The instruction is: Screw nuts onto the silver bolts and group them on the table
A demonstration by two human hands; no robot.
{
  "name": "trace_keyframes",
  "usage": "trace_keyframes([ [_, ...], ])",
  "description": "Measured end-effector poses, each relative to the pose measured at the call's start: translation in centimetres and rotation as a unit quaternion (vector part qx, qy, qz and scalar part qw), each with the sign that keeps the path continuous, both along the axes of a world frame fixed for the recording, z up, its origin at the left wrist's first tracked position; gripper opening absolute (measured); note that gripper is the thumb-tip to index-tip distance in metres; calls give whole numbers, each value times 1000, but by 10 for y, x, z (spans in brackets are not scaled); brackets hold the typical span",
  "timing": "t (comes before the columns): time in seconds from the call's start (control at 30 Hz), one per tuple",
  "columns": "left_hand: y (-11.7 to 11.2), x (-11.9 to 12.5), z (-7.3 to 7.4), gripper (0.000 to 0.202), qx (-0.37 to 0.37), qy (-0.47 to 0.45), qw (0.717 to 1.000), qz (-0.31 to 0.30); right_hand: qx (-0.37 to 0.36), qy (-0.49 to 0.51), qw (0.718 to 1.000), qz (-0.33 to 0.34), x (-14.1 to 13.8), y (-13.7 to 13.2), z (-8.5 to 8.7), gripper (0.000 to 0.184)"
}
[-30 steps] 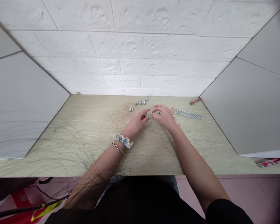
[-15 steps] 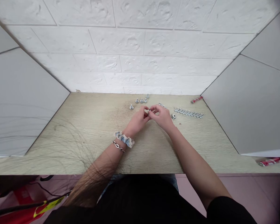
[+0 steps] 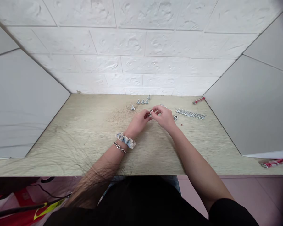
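Note:
My left hand [image 3: 139, 121] and my right hand [image 3: 164, 116] meet fingertip to fingertip above the wooden table [image 3: 89, 135], both pinched on one small metal bolt [image 3: 150, 113] between them. A fabric scrunchie and a chain bracelet ring my left wrist. Several assembled bolts [image 3: 142, 101] stand head-down just beyond my left hand. A row of several loose bolts [image 3: 191, 114] lies to the right of my right hand, and a single nut [image 3: 175, 117] rests beside that hand.
White panels wall in the table on the left and right, with a white brick wall behind. A red pen [image 3: 197, 100] lies at the far right corner. Another red object [image 3: 272, 163] sits at the near right edge.
One second ago my hands were slightly apart near the table surface. They have since come together and lifted a little, pinching the bolt between them.

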State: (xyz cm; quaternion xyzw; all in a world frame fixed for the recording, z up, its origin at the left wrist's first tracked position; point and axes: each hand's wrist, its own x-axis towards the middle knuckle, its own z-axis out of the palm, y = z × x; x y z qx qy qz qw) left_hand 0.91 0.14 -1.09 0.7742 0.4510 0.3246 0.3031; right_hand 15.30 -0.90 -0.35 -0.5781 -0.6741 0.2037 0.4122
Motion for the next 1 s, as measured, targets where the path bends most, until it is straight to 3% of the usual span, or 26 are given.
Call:
trace_keyframes([
  [0.27,4,-3,-2,8,26,20,999,32,-14,-21,999,32,3,-1,3,14],
  [0.73,4,-4,-3,8,63,45,997,13,9,-57,997,59,3,0,1,11],
  [1.0,4,-3,-1,7,36,34,998,25,10,-59,996,73,4,-2,2,17],
])
